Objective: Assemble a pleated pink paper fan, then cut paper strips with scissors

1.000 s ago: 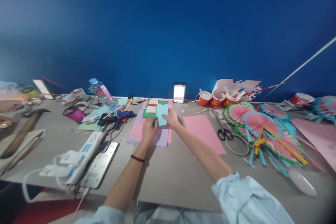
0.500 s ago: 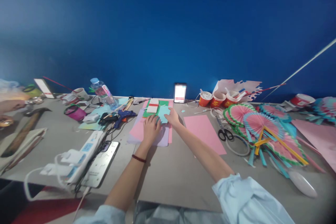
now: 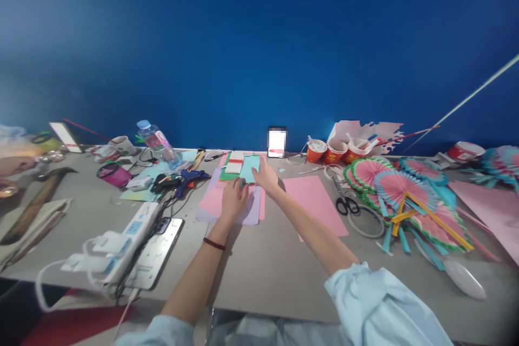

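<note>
My left hand (image 3: 234,198) lies palm down at the near edge of a small stack, its fingertips resting on the paper. My right hand (image 3: 266,177) pinches the right edge of a light blue piece of paper (image 3: 250,167), with the thumb on top. Under the blue piece is green paper (image 3: 229,177), and a white block with a red band (image 3: 234,162) sits on it at the left. Beneath these lie larger pink (image 3: 213,203) and purple (image 3: 252,211) sheets. The fingertips of both hands are partly hidden.
To the right are a pink sheet (image 3: 314,203), scissors (image 3: 347,205), a tape roll (image 3: 367,223), paper fans (image 3: 405,192) and red cups (image 3: 316,151). A glue gun (image 3: 188,178), bottle (image 3: 158,143), phone (image 3: 156,254), power strip (image 3: 133,238) and hammer (image 3: 38,203) lie left. Another person's hand (image 3: 16,165) shows far left.
The light blue paper has turned straighter and shifted slightly away from me, beside the white block. My right hand has moved with it; my left fingers have drawn back slightly towards the near edge.
</note>
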`<state>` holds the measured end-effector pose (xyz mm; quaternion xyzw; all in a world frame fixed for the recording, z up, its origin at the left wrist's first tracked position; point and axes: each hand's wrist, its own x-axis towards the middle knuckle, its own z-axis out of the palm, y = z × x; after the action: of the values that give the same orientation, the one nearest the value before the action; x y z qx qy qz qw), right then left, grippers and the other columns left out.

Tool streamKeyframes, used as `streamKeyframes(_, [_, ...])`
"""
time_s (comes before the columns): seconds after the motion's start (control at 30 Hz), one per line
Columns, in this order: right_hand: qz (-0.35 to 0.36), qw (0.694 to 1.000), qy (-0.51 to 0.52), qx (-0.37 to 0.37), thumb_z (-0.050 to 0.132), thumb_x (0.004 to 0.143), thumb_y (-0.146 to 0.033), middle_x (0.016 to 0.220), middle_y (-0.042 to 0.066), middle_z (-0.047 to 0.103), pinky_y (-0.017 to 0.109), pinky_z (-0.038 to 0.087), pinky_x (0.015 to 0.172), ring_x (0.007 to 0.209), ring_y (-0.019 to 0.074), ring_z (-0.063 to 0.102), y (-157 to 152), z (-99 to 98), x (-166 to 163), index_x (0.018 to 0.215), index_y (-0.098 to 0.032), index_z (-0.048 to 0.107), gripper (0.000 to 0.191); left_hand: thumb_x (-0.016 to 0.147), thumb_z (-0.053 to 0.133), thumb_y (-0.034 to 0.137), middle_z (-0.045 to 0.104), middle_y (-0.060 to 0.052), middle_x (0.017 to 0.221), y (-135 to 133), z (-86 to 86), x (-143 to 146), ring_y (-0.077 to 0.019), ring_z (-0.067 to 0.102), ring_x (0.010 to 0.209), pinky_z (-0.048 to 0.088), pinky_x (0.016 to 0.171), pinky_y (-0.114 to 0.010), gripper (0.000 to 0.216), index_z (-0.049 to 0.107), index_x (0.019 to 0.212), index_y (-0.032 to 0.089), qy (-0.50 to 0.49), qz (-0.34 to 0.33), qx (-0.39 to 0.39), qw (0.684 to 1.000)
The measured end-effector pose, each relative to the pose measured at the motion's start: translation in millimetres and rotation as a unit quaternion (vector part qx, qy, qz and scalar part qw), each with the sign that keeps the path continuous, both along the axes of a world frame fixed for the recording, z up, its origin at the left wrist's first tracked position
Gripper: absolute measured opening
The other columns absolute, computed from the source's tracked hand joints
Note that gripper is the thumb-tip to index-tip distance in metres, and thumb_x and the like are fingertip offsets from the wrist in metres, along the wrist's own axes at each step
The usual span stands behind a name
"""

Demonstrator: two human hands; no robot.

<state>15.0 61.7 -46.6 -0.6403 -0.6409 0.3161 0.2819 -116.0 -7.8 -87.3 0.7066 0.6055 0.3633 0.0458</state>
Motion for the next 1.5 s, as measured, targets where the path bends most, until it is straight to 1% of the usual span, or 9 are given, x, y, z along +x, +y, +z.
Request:
streamKeyframes(0.1, [0.041,0.994,-0.072,0.069,0.049,0.087,-0.029,0.130,0.012,0.051,0.035,0.047,0.077,0.092,0.0245,0.063,-34.4,1.0,7.0,0.131,-0.023,0.045,0.044,0.090,0.046,0.028,0.058,-0.015,0.120,1.1,-5.0,-2.7,-0.0280,0.053,0.115,0.043,0.095,-0.043,0.028,0.057,0.113,0.017,0.015,-0.004,-0.009,1.000])
streamKeyframes(0.2, [0.126,0.981,-0.113,0.091,0.054,0.085,-0.031,0.116,0.008,0.056,0.032,0.047,0.075,0.093,0.0223,0.061,-74.7,-2.6,18.9,0.117,-0.023,0.054,0.034,0.090,0.046,0.028,0.054,-0.016,0.128,0.4,-6.7,-5.7,-0.0291,0.047,0.123,0.040,0.099,-0.046,0.033,0.055,0.119,0.016,0.039,-0.003,-0.024,0.999])
streamKeyframes(0.37, [0.265,0.941,-0.162,0.133,0.077,0.066,-0.044,0.117,0.009,0.056,0.040,0.046,0.088,0.104,0.0266,0.055,-114.7,-8.5,37.2,0.116,-0.020,0.056,0.059,0.086,0.051,0.033,0.043,-0.017,0.141,-1.3,-5.5,-8.5,-0.0313,0.037,0.133,0.034,0.106,-0.047,0.041,0.054,0.124,0.016,0.089,0.020,-0.066,0.994])
streamKeyframes(0.57, [0.308,0.908,-0.215,0.183,0.062,0.086,-0.027,0.111,0.008,0.063,0.034,0.048,0.085,0.100,0.0222,0.059,-106.8,-10.4,41.7,0.105,-0.021,0.063,0.020,0.085,0.053,0.041,0.032,-0.018,0.151,-1.8,-5.8,-10.0,-0.0335,0.026,0.140,0.024,0.112,-0.052,0.059,0.044,0.137,0.015,0.111,0.018,-0.115,0.987])
streamKeyframes(0.67, [0.325,0.902,-0.214,0.184,0.049,0.092,-0.021,0.113,0.007,0.065,0.028,0.051,0.077,0.097,0.0188,0.062,-103.6,-13.0,43.5,0.114,-0.022,0.060,0.024,0.087,0.050,0.042,0.028,-0.017,0.153,-1.4,-3.1,-11.2,-0.0325,0.023,0.142,0.021,0.113,-0.050,0.064,0.037,0.142,0.013,0.096,0.011,-0.156,0.983])
streamKeyframes(0.87, [0.401,0.850,-0.197,0.278,0.046,0.091,-0.010,0.127,0.010,0.059,0.031,0.051,0.088,0.113,0.0184,0.057,-97.5,-25.0,43.7,0.130,-0.020,0.051,0.041,0.088,0.047,0.051,0.018,-0.016,0.157,-0.4,0.7,-12.6,-0.0322,0.012,0.145,0.017,0.114,-0.051,0.070,0.030,0.147,0.016,0.098,-0.008,-0.210,0.973])
streamKeyframes(1.13, [0.438,0.768,-0.215,0.416,0.042,0.097,-0.019,0.106,0.012,0.067,0.029,0.052,0.077,0.093,0.0164,0.064,-88.3,-26.2,50.8,0.122,-0.016,0.054,0.028,0.095,0.032,0.043,0.010,-0.014,0.159,-2.4,13.5,-9.7,-0.0291,0.003,0.146,0.009,0.115,-0.053,0.060,0.023,0.150,0.020,0.111,-0.018,-0.272,0.956])
streamKeyframes(1.3, [0.440,0.746,-0.207,0.455,0.038,0.098,-0.016,0.104,0.011,0.070,0.028,0.053,0.076,0.090,0.0162,0.066,-82.1,-20.7,56.9,0.110,-0.014,0.061,0.026,0.095,0.029,0.045,0.008,-0.015,0.158,0.4,22.1,-8.2,-0.0296,0.001,0.146,0.007,0.114,-0.053,0.061,0.023,0.150,0.018,0.089,-0.022,-0.305,0.948])
streamKeyframes(1.5, [0.444,0.753,-0.206,0.439,0.036,0.097,-0.014,0.114,0.012,0.068,0.029,0.053,0.083,0.102,0.0166,0.064,-81.9,-9.3,72.3,0.116,-0.016,0.062,0.032,0.094,0.027,0.048,0.014,-0.014,0.157,7.3,23.2,-15.9,-0.0281,0.006,0.146,0.010,0.115,-0.050,0.064,0.026,0.148,0.013,0.068,-0.014,-0.303,0.950])
